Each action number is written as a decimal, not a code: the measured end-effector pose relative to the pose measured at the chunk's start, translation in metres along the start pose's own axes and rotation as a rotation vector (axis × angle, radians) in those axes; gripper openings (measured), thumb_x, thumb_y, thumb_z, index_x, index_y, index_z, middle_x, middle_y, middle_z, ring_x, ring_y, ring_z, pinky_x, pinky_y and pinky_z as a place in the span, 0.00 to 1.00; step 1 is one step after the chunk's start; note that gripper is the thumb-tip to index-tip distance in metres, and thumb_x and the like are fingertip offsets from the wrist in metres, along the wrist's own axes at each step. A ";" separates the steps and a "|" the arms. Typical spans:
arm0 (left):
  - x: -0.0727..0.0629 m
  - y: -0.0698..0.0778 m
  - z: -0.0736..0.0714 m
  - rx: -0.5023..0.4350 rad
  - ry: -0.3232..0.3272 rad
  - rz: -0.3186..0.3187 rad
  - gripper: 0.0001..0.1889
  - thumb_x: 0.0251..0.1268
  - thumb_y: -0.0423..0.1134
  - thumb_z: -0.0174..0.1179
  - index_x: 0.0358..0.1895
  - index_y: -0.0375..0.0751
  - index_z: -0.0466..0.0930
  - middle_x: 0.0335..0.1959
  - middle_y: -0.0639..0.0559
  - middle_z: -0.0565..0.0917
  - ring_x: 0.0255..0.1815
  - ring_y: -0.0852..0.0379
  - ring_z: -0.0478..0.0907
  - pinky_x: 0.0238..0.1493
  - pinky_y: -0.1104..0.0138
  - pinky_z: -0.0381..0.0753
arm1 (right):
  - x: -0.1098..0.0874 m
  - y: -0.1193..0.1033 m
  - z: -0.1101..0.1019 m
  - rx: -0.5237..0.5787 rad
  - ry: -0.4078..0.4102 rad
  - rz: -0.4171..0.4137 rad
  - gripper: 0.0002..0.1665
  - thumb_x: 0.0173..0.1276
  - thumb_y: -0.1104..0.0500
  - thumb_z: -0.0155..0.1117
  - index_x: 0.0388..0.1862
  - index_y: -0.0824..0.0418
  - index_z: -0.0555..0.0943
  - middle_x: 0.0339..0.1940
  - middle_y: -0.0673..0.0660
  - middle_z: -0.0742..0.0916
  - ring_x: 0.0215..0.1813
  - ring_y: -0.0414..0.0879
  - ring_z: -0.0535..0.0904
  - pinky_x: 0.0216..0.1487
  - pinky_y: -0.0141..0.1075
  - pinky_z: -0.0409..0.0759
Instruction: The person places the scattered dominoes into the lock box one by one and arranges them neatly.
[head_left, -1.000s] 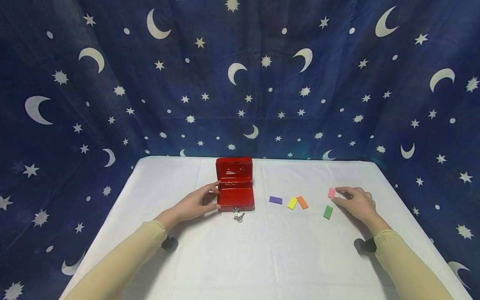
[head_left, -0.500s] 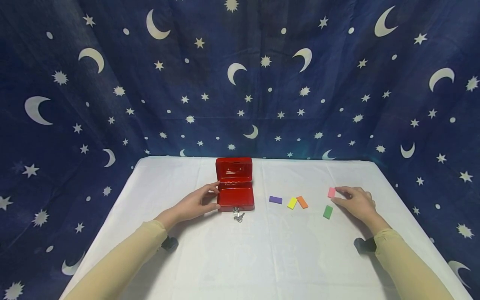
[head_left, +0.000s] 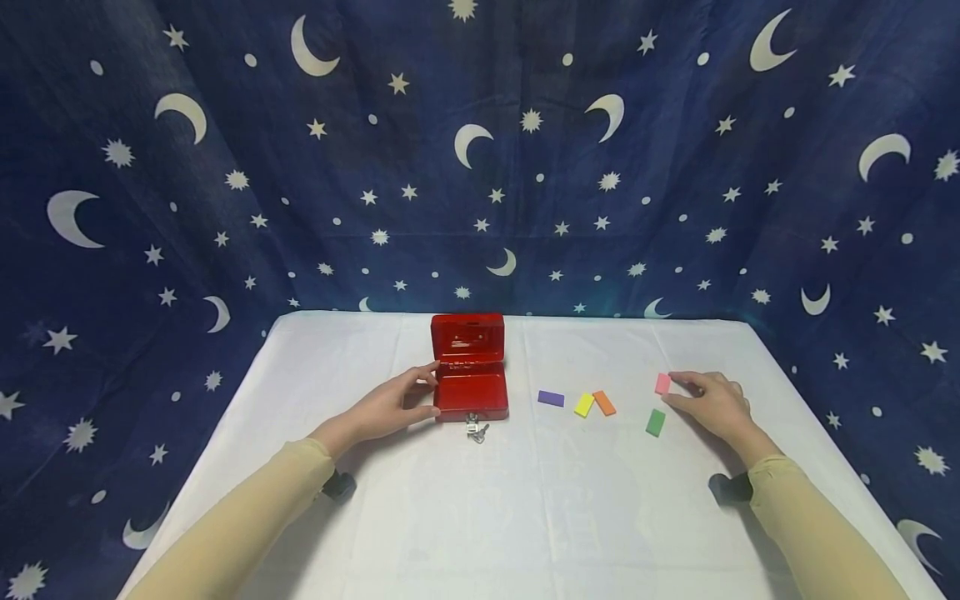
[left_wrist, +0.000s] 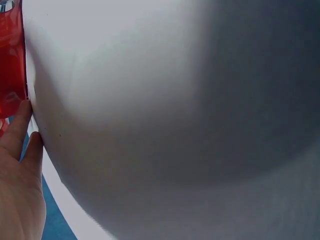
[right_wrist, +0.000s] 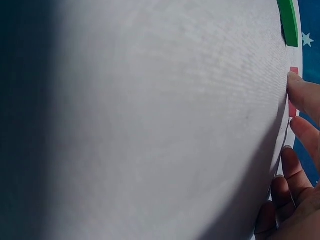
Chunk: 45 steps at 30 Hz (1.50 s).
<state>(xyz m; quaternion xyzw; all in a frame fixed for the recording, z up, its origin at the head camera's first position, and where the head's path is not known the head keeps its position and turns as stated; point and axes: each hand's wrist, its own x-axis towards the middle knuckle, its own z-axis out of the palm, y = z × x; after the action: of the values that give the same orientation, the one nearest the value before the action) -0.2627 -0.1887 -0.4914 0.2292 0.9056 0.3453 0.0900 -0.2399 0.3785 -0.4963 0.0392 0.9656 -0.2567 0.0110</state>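
Five small rectangular blocks lie on a white cloth-covered table (head_left: 600,508), to the right of a red metal box (head_left: 487,413). The flat pink block (head_left: 662,384) is farthest right, and the right hand (head_left: 708,405) is on it: the thumb and index finger are curved and pinch the block at its right side, thumb at the near end and index at the far end. The right wrist view shows these two fingertips against the pink block — the other fingers are loosely bent beside it — with part of the green one in sight at the top.

Just nearer than the pink block is the flat green block (head_left: 656,422), set slantwise. Left of these lie the flat orange block (head_left: 604,404) and the flat yellow block (head_left: 584,406), tilted opposite ways and so close that I cannot tell whether their corners touch. The flat purple block (head_left: 551,399) lies crosswise, between the yellow block and the box.

The box stands at the far middle, its red lid (head_left: 468,338) raised at the back. At the front is a silver lock (head_left: 472,422), with small silver keys (head_left: 480,435) beside it. The left hand (head_left: 386,407) is spread wide at the box's left side — thumb at the near left corner, index finger by the hinge end — touching the box without closing round it.
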 end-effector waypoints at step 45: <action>-0.001 0.000 0.000 -0.006 -0.009 -0.031 0.44 0.62 0.61 0.69 0.79 0.64 0.59 0.62 0.61 0.78 0.73 0.55 0.69 0.73 0.43 0.65 | 0.003 -0.002 -0.007 0.116 -0.110 0.090 0.51 0.65 0.34 0.70 0.75 0.64 0.67 0.73 0.78 0.63 0.71 0.78 0.52 0.64 0.77 0.53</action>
<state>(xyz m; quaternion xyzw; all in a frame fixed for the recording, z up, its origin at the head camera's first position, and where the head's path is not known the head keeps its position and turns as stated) -0.2615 -0.1892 -0.4917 0.2163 0.9076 0.3456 0.1000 -0.2432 0.3807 -0.4891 0.0691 0.9443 -0.3133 0.0733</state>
